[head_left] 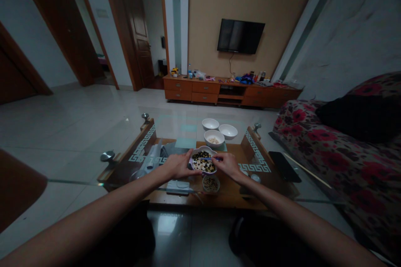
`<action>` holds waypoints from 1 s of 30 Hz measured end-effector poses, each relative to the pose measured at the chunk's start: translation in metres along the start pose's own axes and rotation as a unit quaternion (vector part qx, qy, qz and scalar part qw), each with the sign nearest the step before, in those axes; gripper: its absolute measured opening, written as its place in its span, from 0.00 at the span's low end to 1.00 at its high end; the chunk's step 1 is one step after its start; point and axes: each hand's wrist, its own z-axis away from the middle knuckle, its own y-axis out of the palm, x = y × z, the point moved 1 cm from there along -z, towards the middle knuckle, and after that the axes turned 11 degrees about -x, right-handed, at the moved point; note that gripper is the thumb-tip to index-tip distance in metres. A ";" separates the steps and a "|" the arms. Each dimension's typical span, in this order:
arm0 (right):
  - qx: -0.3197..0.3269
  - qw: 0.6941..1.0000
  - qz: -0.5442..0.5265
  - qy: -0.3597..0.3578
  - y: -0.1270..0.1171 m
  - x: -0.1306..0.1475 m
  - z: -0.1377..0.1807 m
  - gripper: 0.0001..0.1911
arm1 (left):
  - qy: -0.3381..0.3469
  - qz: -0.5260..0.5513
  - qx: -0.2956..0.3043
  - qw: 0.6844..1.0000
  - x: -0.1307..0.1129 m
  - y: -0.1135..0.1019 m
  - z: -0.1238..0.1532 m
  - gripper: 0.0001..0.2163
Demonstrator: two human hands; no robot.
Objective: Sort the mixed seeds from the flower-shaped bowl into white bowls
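A bowl of mixed dark and pale beans (203, 162) stands on the glass coffee table (131, 150). My left hand (179, 166) rests against the bowl's left rim, fingers curled on it. My right hand (227, 164) is at the right rim, closed in a pinch on a small blue-handled tool (216, 159) that reaches into the beans. A smaller dish with beans (211, 183) sits just in front of the bowl. Behind it stand a white bowl holding a few pale beans (214, 137) and two more white bowls (210, 124) (228, 131).
A black phone (283, 166) and a thin stick (307, 170) lie at the table's right. A floral sofa (338, 150) with a black cushion stands to the right. A wooden TV cabinet (219, 91) and wall TV (240, 36) are across the tiled floor.
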 end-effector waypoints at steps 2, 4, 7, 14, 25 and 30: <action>0.005 1.000 0.004 -0.005 -0.001 0.002 0.000 0.15 | 0.000 0.006 -0.005 1.000 0.000 0.001 0.000 0.57; 0.004 1.000 0.000 -0.010 -0.002 0.005 0.000 0.15 | 0.003 0.009 -0.010 1.000 0.001 0.002 0.000 0.56; -0.004 1.000 0.006 -0.004 -0.005 0.009 0.000 0.14 | 0.013 0.001 -0.014 1.000 0.002 0.004 -0.001 0.56; -0.008 0.999 0.031 -0.024 -0.013 0.020 0.001 0.11 | 0.010 -0.018 -0.003 1.000 0.002 0.003 -0.001 0.57; -0.012 0.989 0.106 -0.107 -0.018 0.019 0.001 0.13 | 0.000 -0.012 -0.003 1.000 -0.002 0.004 -0.003 0.58; 0.001 0.985 0.121 -0.127 -0.020 0.024 0.000 0.13 | 0.001 -0.015 -0.005 1.000 -0.001 0.006 -0.003 0.58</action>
